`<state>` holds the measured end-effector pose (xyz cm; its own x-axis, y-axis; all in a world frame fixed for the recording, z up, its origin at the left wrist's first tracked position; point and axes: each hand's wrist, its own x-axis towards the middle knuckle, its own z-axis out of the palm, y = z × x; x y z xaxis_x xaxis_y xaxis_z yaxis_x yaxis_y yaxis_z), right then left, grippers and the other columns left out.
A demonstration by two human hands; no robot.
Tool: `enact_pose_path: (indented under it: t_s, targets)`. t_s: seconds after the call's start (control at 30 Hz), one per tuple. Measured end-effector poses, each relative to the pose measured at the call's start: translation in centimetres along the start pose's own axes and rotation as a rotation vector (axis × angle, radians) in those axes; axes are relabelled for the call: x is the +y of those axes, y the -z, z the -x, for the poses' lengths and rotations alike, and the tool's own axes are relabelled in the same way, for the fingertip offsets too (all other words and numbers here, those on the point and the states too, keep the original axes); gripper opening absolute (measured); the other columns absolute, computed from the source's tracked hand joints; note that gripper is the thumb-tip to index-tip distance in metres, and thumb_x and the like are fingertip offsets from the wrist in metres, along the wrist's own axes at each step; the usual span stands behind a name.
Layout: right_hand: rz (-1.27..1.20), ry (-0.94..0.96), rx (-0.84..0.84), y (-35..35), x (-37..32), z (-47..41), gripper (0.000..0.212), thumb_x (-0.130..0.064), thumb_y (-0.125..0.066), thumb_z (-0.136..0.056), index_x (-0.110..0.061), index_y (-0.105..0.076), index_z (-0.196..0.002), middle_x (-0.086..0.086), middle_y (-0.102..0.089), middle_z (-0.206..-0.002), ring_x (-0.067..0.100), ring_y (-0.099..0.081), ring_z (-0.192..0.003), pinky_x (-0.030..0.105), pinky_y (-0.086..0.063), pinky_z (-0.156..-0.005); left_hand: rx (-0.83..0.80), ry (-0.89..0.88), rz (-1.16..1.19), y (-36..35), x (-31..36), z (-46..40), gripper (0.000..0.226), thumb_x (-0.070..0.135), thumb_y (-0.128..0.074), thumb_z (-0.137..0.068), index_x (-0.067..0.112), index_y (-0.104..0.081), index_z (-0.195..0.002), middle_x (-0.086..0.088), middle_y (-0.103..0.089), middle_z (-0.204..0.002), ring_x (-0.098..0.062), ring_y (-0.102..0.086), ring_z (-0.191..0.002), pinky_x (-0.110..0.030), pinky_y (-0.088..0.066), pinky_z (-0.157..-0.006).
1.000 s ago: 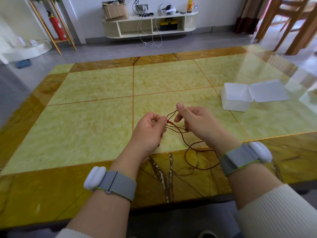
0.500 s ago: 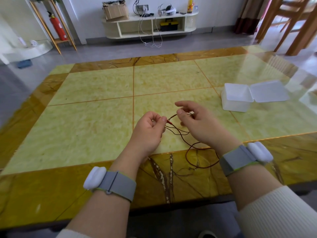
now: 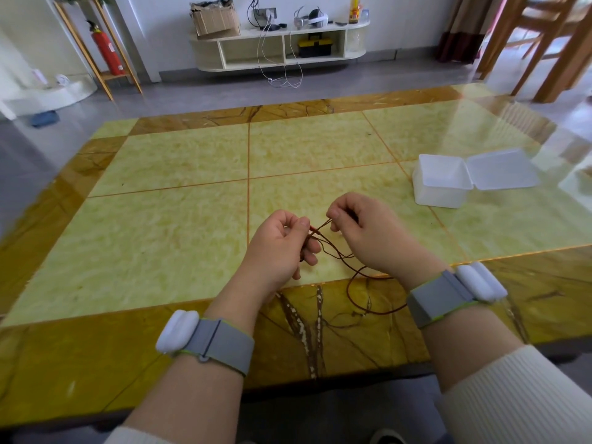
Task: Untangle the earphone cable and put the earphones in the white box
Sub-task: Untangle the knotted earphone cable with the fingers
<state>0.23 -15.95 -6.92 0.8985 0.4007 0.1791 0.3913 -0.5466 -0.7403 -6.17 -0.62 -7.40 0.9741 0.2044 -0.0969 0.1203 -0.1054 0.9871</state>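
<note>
Both hands, L [image 3: 282, 248] + R [image 3: 371, 235], pinch earphone cable [image 3: 355, 277] near table edge [image 3: 320, 384]; earbuds likely hidden; white box [image 3: 442, 184] apart.

No text, label, brand or number can be read anywhere; the bottle [image 3: 354, 10] on the far shelf bears a label too blurred to read.

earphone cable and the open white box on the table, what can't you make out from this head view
- Earbuds: none visible in the head view; the left hand and right hand, both pinching the thin red-brown earphone cable, may cover them.
- Knot: strands too thin and partly hidden behind the fingers to see how they cross.
- Cable's far end: passes under the right wrist.
- Open white plastic box: its near wall hides part of the floor inside.
</note>
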Motion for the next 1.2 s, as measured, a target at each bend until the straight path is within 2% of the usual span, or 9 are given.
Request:
enact_pose_path:
  t_s: [0.07,0.17,0.27,0.4,0.57,0.77,0.97,1.03,1.2]
  targets:
    - [-0.047,0.013,-0.051,0.16,-0.23,0.14,0.011,-0.027,-0.058,-0.095,-0.027,-0.068,-0.100,-0.013,-0.066,-0.080,-0.007,-0.054,-0.061,0.008,-0.038,-0.058,0.005,-0.008,-0.030,0.08,-0.13,-0.02,0.017,0.025,-0.049,-0.101,0.012,-0.051,-0.091,-0.002,-0.065,-0.065,-0.016,-0.058,-0.055,-0.027,-0.038,-0.043]
    - [0.009,0.017,-0.098,0.23,-0.27,0.24,0.012,-0.033,-0.064,-0.092,-0.026,-0.074,-0.094,-0.016,-0.065,-0.077,-0.004,-0.052,-0.059,0.014,-0.038,-0.059,0.016,-0.017,-0.046,0.11,-0.10,-0.08,0.018,0.026,-0.048,-0.102,0.011,-0.051,-0.091,-0.001,-0.064,-0.063,-0.014,-0.051,-0.049,-0.026,-0.035,-0.043]
    - [0.098,-0.012,-0.075,0.16,-0.09,0.14,0.014,-0.030,-0.056,-0.097,-0.024,-0.068,-0.095,-0.013,-0.062,-0.076,0.000,-0.051,-0.058,0.015,-0.036,-0.053,0.012,0.037,-0.048,0.11,0.05,0.01,0.020,0.028,-0.045,-0.103,0.012,-0.051,-0.093,-0.001,-0.070,-0.068,-0.016,-0.057,-0.053,-0.025,-0.033,-0.041]
    - [-0.057,-0.068,-0.019,0.13,-0.26,0.00,0.014,-0.024,-0.048,-0.100,-0.024,-0.061,-0.095,-0.011,-0.066,-0.081,0.003,-0.047,-0.051,0.013,-0.038,-0.047,0.008,0.074,-0.064,-0.05,0.03,-0.01,0.021,0.030,-0.045,-0.103,0.013,-0.052,-0.092,-0.001,-0.067,-0.068,-0.013,-0.053,-0.049,-0.023,-0.033,-0.042]
    - [-0.024,-0.022,-0.069,0.16,-0.47,0.23,0.014,-0.031,-0.060,-0.094,-0.027,-0.074,-0.097,-0.015,-0.067,-0.081,0.001,-0.058,-0.068,0.020,-0.046,-0.066,0.038,0.017,-0.075,0.05,-0.51,-0.49,0.019,0.029,-0.050,-0.100,0.018,-0.051,-0.085,0.003,-0.060,-0.066,-0.003,-0.050,-0.050,-0.022,-0.037,-0.052]
    - [0.133,-0.074,-0.065,0.20,-0.45,0.20,0.020,-0.031,-0.051,-0.099,-0.018,-0.067,-0.097,-0.012,-0.055,-0.069,0.003,-0.048,-0.058,0.021,-0.034,-0.053,0.028,0.038,-0.087,-0.01,-0.49,-0.36,0.021,0.028,-0.046,-0.102,0.014,-0.051,-0.088,-0.003,-0.071,-0.076,-0.012,-0.047,-0.052,-0.025,-0.037,-0.050]
    - [-0.021,-0.167,0.010,0.42,-0.77,0.14,0.023,-0.033,-0.044,-0.102,-0.020,-0.062,-0.102,-0.005,-0.051,-0.065,0.011,-0.046,-0.055,0.027,-0.037,-0.053,0.000,0.057,-0.113,-0.06,-0.41,-0.29,0.025,0.031,-0.037,-0.104,0.012,-0.052,-0.097,-0.003,-0.076,-0.085,-0.016,-0.050,-0.053,-0.032,-0.040,-0.055]
    - [-0.094,-0.204,0.047,0.54,-0.82,0.09,0.025,-0.033,-0.043,-0.102,-0.019,-0.064,-0.102,-0.001,-0.054,-0.070,0.013,-0.047,-0.058,0.029,-0.041,-0.057,0.000,0.060,-0.109,-0.08,-0.50,-0.32,0.024,0.029,-0.037,-0.104,0.012,-0.052,-0.097,-0.003,-0.076,-0.084,-0.016,-0.052,-0.054,-0.033,-0.040,-0.055]
    - [-0.268,-0.259,0.127,0.69,-0.99,-0.05,0.025,-0.032,-0.042,-0.103,-0.019,-0.061,-0.093,-0.002,-0.048,-0.065,0.010,-0.040,-0.051,0.018,-0.037,-0.046,0.025,0.082,-0.161,-0.05,-0.70,-0.43,0.020,0.028,-0.044,-0.100,0.012,-0.052,-0.090,0.001,-0.075,-0.079,-0.016,-0.056,-0.055,-0.031,-0.041,-0.055]
